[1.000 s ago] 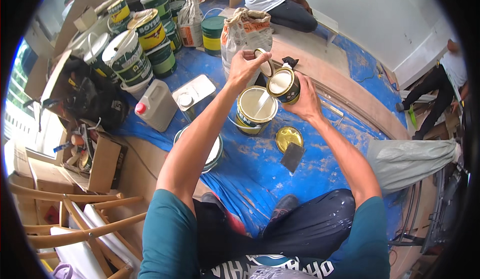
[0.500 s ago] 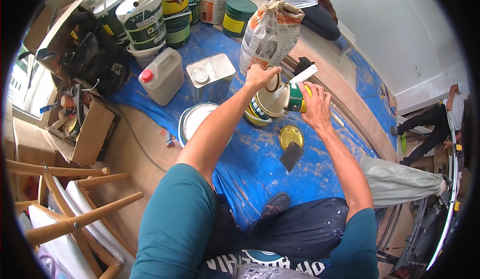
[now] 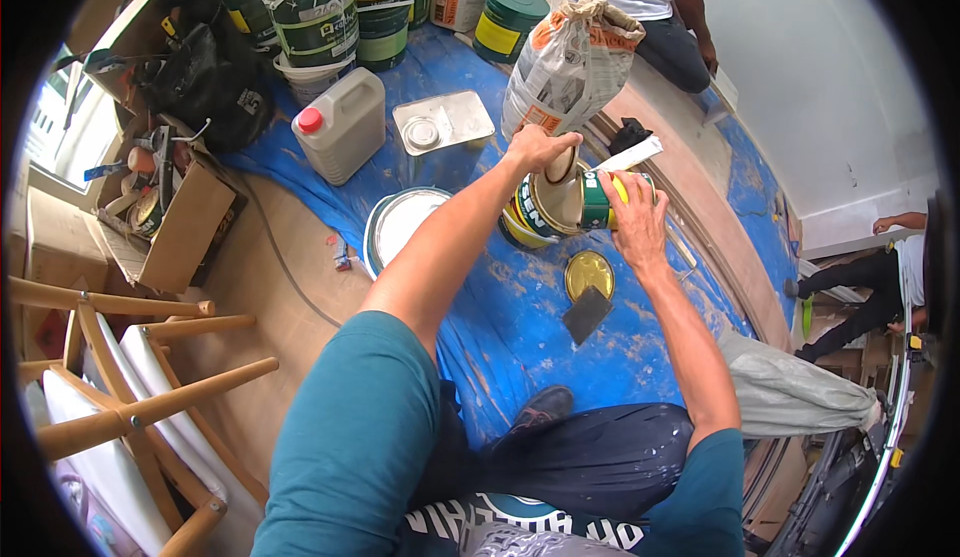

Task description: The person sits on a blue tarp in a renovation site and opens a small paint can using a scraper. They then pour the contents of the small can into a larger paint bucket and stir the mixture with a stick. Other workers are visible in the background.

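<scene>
A small can (image 3: 597, 200) is gripped in the right hand (image 3: 638, 223), whose fingers are curled around its base end; it is held tipped on its side, mouth leftward, above a larger open can (image 3: 522, 219). Whether the two rims touch cannot be told. By the left hand (image 3: 541, 149), nearly closed, a small round lid (image 3: 562, 164) is pinched at its edge, just beside the small can's mouth. The larger can is set on a blue sheet (image 3: 640, 347), where a gold lid (image 3: 590, 273) is partly covered by a dark square piece (image 3: 587, 317). A paper sack (image 3: 570, 67) is stood upright beyond the left hand. A white-topped pail (image 3: 400, 225) is partly hidden by the left forearm, with a rectangular tin (image 3: 460, 120) and a red-capped jug (image 3: 345, 129) placed farther off.
</scene>
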`<state>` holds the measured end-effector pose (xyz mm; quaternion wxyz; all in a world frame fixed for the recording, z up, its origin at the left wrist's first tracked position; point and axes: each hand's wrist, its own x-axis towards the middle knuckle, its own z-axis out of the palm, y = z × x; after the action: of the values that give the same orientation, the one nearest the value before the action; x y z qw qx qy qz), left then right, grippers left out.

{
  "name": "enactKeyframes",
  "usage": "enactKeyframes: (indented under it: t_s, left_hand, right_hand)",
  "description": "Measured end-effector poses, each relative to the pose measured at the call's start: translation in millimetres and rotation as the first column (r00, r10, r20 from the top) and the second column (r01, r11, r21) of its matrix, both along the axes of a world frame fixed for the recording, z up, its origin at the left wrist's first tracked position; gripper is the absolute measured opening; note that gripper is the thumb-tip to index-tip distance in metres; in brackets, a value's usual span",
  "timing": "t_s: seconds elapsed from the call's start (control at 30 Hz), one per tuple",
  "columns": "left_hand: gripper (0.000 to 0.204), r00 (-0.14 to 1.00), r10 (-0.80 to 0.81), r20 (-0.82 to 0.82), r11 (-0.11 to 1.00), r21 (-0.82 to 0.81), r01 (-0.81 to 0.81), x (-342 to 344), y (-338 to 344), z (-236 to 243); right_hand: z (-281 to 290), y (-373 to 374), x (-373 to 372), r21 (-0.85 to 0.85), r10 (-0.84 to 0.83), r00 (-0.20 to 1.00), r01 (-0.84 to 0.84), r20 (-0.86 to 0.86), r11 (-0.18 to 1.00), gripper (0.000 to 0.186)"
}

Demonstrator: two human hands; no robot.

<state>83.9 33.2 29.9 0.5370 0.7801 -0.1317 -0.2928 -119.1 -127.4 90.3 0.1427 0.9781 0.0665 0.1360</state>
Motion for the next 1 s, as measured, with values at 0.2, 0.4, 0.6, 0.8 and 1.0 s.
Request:
enactKeyframes:
  t_s: [0.2, 0.4, 0.6, 0.8, 1.0]
  left_hand:
    - [0.091, 0.997, -0.032, 0.076, 0.998, 0.054, 0.028, 4.2, 0.3, -2.4]
    - [0.1, 0.987, -0.093, 0.13, 0.991, 0.104, 0.08, 3.6, -2.4, -4.6]
    - [0.102, 0.987, -0.107, 0.12, 0.991, 0.099, 0.096, 1.4, -2.4, -6.3]
    - [0.092, 0.988, -0.104, 0.114, 0.993, 0.062, 0.098, -1.2, -1.0, -5.3]
    - [0.09, 0.98, -0.152, 0.125, 0.988, 0.063, 0.145, 0.8, -0.1, -5.7]
  right_hand:
    - [-0.6, 1.7, -1.1, -0.008, 0.013, 1.0, -0.013, 0.004, 1.0, 0.084]
    - [-3.6, 1.2, -1.0, -0.011, 0.008, 1.0, -0.008, -0.005, 1.0, 0.078]
    - [-11.4, -7.2, -0.9, -0.033, 0.031, 0.999, -0.031, -0.01, 0.999, 0.108]
    - [-2.5, -1.9, -4.1, 0.001, 0.042, 0.999, -0.042, -0.02, 0.999, 0.073]
    - [-3.8, -2.8, -4.0, -0.005, 0.039, 0.999, -0.04, -0.019, 0.999, 0.071]
